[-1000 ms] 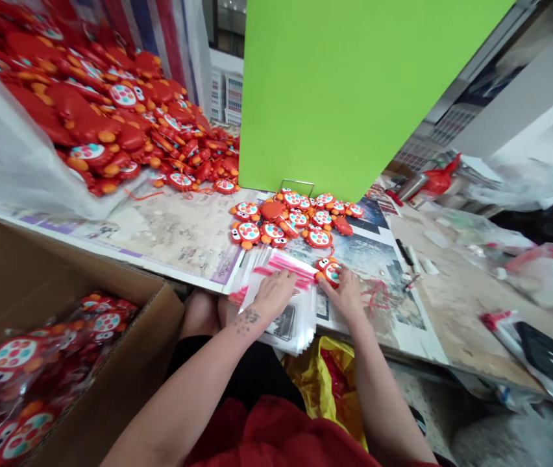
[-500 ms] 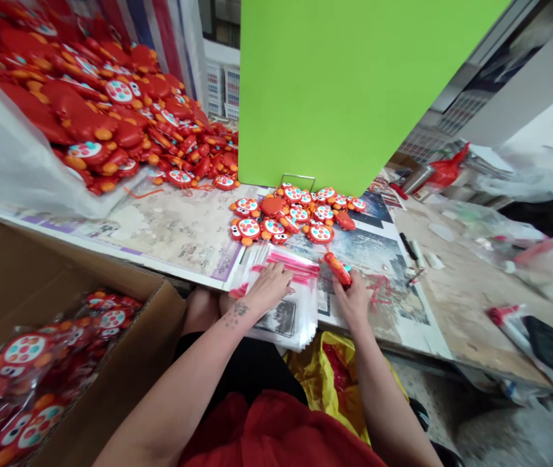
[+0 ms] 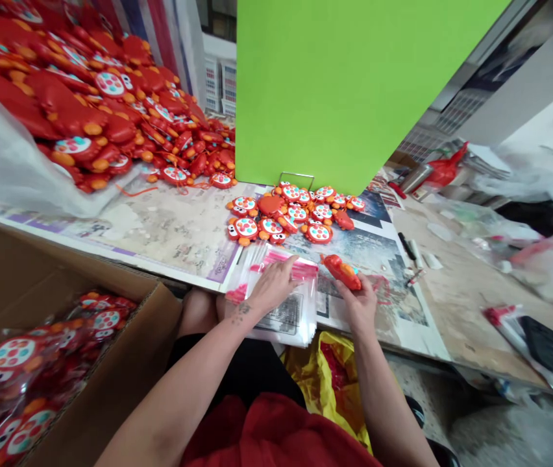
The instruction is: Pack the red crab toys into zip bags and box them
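Observation:
My right hand (image 3: 360, 303) grips a red crab toy (image 3: 341, 270), held tilted just above the table with its back up. My left hand (image 3: 272, 284) lies fingers-spread on a stack of clear zip bags (image 3: 283, 311) with pink seal strips at the table's front edge. A small cluster of loose red crab toys (image 3: 289, 215) with white dotted faces lies just beyond the bags, in front of a green board (image 3: 344, 84).
A big heap of the same red toys (image 3: 96, 110) fills the back left, beside a clear plastic sheet. A cardboard box (image 3: 52, 350) at lower left holds bagged toys. A yellow bag (image 3: 328, 376) sits under the table edge. Pens (image 3: 409, 250) and a black phone (image 3: 552, 353) lie right.
My right hand picked a crab toy off the table, turned it over and drew it toward the bags. My left hand stayed on the bag stack, shifting slightly.

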The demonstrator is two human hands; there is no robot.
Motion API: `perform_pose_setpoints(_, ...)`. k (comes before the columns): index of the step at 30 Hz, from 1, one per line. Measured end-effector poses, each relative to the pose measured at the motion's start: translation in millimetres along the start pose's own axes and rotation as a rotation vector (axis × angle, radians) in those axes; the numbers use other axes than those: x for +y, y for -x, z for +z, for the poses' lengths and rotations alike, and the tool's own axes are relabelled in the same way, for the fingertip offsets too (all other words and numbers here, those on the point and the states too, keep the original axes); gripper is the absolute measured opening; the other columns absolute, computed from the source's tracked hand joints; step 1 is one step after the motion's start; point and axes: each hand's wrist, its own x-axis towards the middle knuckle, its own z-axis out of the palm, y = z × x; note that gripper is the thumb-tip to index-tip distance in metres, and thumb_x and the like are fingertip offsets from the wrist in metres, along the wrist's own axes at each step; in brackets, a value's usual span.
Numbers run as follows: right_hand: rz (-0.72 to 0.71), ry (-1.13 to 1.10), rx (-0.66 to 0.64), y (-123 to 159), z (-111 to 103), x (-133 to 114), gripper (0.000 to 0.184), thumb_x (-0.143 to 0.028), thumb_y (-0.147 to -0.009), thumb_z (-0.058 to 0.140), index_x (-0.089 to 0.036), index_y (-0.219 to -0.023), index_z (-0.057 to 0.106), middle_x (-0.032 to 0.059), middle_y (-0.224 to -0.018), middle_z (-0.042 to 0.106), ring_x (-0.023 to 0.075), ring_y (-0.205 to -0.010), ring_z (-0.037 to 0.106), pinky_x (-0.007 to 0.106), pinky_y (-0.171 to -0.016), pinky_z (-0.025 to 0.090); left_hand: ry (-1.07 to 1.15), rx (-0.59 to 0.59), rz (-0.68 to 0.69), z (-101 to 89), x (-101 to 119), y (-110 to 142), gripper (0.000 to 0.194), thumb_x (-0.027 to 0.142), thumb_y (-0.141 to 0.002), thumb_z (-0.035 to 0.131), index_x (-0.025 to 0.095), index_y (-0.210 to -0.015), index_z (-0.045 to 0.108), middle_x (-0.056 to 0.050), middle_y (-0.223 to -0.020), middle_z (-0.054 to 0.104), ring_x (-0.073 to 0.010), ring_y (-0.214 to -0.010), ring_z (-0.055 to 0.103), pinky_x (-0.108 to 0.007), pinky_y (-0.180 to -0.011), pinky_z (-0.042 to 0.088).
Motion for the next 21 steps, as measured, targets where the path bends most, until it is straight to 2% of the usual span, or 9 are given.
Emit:
perform_pose_setpoints(2, 0.059, -0.141, -0.041, 8, 2, -8, 0.047, -0.036, -0.065, 0.084, -0.023, -0.105, 0.063, 0.0033, -0.102, 0.068, 0.0226, -0.095, 0.063, 0.043, -0.092, 0.050, 0.054, -0.017, -0.027, -2.2, -1, 1, 0.066, 0.035, -0.093, 0.056, 0.013, -0.149, 0.027, -0.009, -0.103, 0.067, -0.0254, -0.107, 0.059, -0.040, -0.097, 0.043)
perform_pose_setpoints(3, 0.086, -0.178, -0.092, 12, 3, -12, 0.047, -0.034, -0.063, 0.085, -0.024, -0.104, 0.065, 0.0034, -0.105, 0.069, 0.0231, -0.097, 0.065, 0.043, -0.092, 0.051, 0.070, -0.025, -0.019, -3.2, -1, 1, 0.066, 0.035, -0.094, 0.054, 0.014, -0.149, 0.027, -0.010, -0.107, 0.067, -0.0256, -0.108, 0.059, -0.041, -0.098, 0.043)
perform_pose_setpoints(6, 0.119, -0.241, -0.270, 14, 5, -28, 0.046, -0.030, -0.062, 0.087, -0.027, -0.104, 0.068, 0.0046, -0.114, 0.069, 0.0255, -0.105, 0.065, 0.045, -0.095, 0.051, 0.090, -0.029, 0.050, -4.2, -2, 3, 0.047, 0.035, -0.097, 0.048, 0.016, -0.139, 0.044, -0.012, -0.119, 0.065, -0.0263, -0.115, 0.056, -0.042, -0.100, 0.042)
perform_pose_setpoints(8, 0.103, -0.239, -0.310, 10, 8, -35, 0.046, -0.029, -0.063, 0.086, -0.027, -0.106, 0.069, 0.0046, -0.116, 0.069, 0.0257, -0.107, 0.064, 0.045, -0.096, 0.050, 0.098, -0.024, 0.085, -3.3, -3, 3, 0.034, 0.031, -0.098, 0.044, 0.017, -0.126, 0.056, -0.012, -0.120, 0.065, -0.0262, -0.116, 0.055, -0.043, -0.101, 0.041)
perform_pose_setpoints(10, 0.082, -0.210, -0.302, 3, 11, -39, 0.046, -0.030, -0.065, 0.085, -0.028, -0.108, 0.068, 0.0044, -0.116, 0.069, 0.0252, -0.105, 0.064, 0.045, -0.095, 0.051, 0.119, -0.010, 0.069, -2.1, -3, 2, 0.033, 0.027, -0.096, 0.047, 0.017, -0.126, 0.055, -0.012, -0.120, 0.065, -0.0259, -0.115, 0.056, -0.043, -0.101, 0.042)
perform_pose_setpoints(14, 0.040, -0.142, -0.305, -5, 19, -39, 0.045, -0.033, -0.066, 0.084, -0.026, -0.107, 0.068, 0.0043, -0.113, 0.070, 0.0243, -0.100, 0.065, 0.045, -0.092, 0.052, 0.221, 0.020, -0.012, -1.4, -5, 1, 0.049, 0.019, -0.092, 0.048, 0.017, -0.140, 0.040, -0.011, -0.115, 0.065, -0.0232, -0.106, 0.061, -0.041, -0.097, 0.046)
perform_pose_setpoints(18, 0.032, -0.090, -0.196, -7, 25, -36, 0.043, -0.034, -0.067, 0.083, -0.024, -0.106, 0.066, 0.0030, -0.103, 0.070, 0.0219, -0.093, 0.065, 0.042, -0.090, 0.052, 0.221, 0.003, -0.030, -2.9, -5, 2, 0.038, 0.020, -0.089, 0.053, 0.016, -0.126, 0.049, -0.009, -0.103, 0.067, -0.0233, -0.098, 0.063, -0.039, -0.090, 0.049)
perform_pose_setpoints(21, 0.030, -0.075, -0.121, -8, 29, -36, 0.040, -0.035, -0.068, 0.081, -0.021, -0.102, 0.066, 0.0031, -0.097, 0.069, 0.0204, -0.088, 0.064, 0.041, -0.087, 0.052, 0.142, -0.027, 0.053, -4.5, -2, 5, 0.032, 0.022, -0.091, 0.053, 0.017, -0.122, 0.052, -0.008, -0.101, 0.067, -0.0225, -0.097, 0.062, -0.037, -0.089, 0.048)
